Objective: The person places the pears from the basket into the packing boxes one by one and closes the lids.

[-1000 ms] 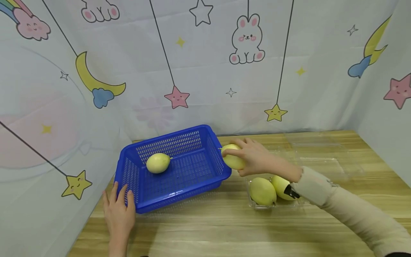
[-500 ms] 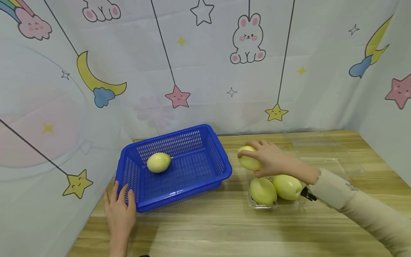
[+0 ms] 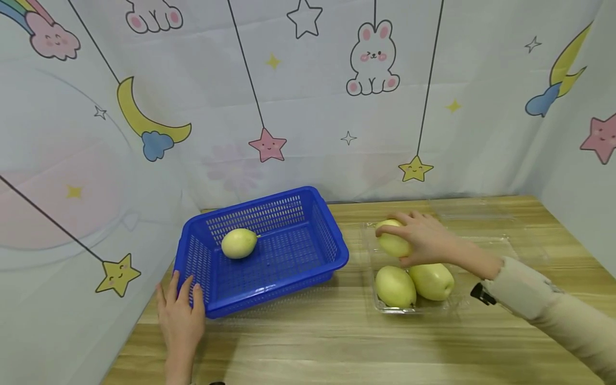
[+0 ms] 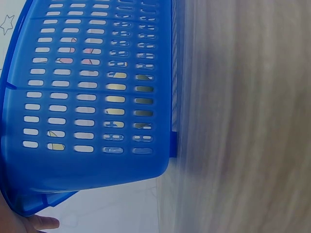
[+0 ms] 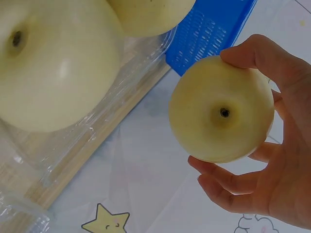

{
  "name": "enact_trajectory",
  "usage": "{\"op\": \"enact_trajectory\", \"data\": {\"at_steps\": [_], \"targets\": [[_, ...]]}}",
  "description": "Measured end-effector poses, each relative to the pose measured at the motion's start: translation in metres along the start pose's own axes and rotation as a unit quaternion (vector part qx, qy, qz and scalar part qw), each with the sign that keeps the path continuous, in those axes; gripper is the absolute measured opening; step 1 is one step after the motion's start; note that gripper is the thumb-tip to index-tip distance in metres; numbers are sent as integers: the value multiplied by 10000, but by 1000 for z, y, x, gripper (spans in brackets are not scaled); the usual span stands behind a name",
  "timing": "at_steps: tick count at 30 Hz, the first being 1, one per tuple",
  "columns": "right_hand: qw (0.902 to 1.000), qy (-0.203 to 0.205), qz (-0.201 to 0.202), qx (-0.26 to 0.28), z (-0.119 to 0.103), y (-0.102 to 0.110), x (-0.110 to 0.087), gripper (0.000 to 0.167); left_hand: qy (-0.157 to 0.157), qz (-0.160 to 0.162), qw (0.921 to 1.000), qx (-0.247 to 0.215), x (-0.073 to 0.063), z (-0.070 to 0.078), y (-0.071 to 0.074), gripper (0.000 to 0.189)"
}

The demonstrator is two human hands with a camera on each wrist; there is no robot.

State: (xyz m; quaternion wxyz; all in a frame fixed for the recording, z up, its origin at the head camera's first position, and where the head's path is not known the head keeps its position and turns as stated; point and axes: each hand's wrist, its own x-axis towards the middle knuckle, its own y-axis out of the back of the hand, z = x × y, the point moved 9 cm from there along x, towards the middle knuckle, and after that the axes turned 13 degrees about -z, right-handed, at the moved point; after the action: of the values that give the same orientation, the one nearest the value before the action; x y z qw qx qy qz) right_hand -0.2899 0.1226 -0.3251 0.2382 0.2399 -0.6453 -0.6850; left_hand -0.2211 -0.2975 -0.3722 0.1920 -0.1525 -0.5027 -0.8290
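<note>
My right hand (image 3: 425, 238) grips a pale yellow pear (image 3: 393, 239) above a clear plastic box (image 3: 372, 262). The right wrist view shows thumb and fingers around that pear (image 5: 221, 109), its dark blossom end facing the camera. Two more pears, one on the left (image 3: 395, 287) and one on the right (image 3: 432, 281), lie in the front of the box. My left hand (image 3: 182, 321) rests with spread fingers on the near left corner of a blue plastic basket (image 3: 274, 289). One pear (image 3: 239, 243) lies inside the basket, toward its left end.
A clear lid-like plastic sheet (image 3: 474, 208) lies behind the box, hard to make out. All stand on a wooden table (image 3: 308, 342). A white printed curtain (image 3: 317, 171) encloses the table at the back and sides.
My right hand has moved right with the pear, from beside the basket's right rim to above the clear box. My left hand and the basket have stayed in place.
</note>
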Motion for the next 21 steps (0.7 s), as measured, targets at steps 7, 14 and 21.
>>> {"op": "enact_trajectory", "data": {"at_steps": [7,14,21], "targets": [[9997,-209,-17,96,15,-2,-11,58,42,-30,10000,-28,0,-1,-1,37],[9988,-477,16,145,30,-3,-25,58,21,0,10000,-95,0,-1,-1,36],[9979,-632,10,134,42,-2,-40,57,24,37,9999,-115,0,-1,1,36]]}}
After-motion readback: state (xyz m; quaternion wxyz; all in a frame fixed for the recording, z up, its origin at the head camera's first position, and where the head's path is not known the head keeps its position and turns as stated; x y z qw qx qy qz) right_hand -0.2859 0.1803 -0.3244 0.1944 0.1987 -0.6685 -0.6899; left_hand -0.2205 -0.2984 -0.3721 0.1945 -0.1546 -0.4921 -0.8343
